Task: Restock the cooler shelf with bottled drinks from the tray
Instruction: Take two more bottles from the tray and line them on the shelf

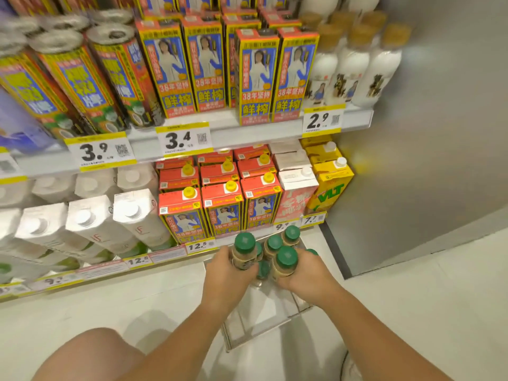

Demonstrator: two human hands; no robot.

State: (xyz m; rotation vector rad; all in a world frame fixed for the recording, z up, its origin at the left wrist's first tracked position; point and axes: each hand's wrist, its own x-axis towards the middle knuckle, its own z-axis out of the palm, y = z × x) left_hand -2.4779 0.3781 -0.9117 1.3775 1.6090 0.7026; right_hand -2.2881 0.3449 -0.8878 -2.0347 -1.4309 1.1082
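A clear plastic tray (255,323) lies on the white floor in front of the bottom shelf. Several small bottles with green caps (275,243) stand at its far end. My left hand (225,273) is wrapped around one green-capped bottle (244,250), which is raised a little above the others. My right hand (308,273) grips another green-capped bottle (286,262) beside it. Both bottles are upright. The lower parts of the bottles are hidden by my fingers.
The shelf unit (225,133) holds cans, red and yellow cartons (222,204), white cartons (90,226) and white bottles (354,75), with price tags along the edges. A grey wall panel (426,133) stands at the right. My knee (93,353) is at the lower left.
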